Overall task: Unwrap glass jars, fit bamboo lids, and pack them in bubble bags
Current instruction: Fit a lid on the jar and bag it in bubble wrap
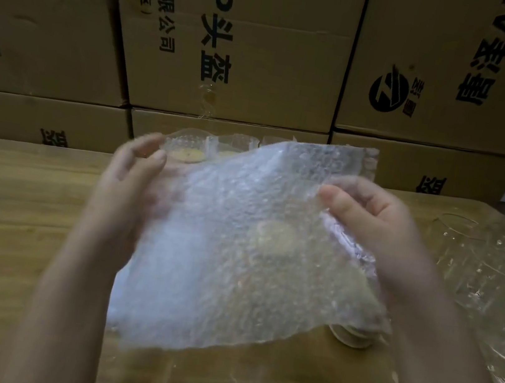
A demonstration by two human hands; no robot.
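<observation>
Above the tabletop point(13, 204), left grip point(135, 180) and right grip point(368, 221) each pinch an edge of a bubble bag point(235, 254), held spread over a glass jar point(350, 337).

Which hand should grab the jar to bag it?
Probably right: the jar peeks out under the bubble bag, at its lower right corner, nearer the right hand; the left hand is farther away.

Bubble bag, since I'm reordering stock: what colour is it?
The bubble bag is clear with a bubble pattern; head view.
</observation>
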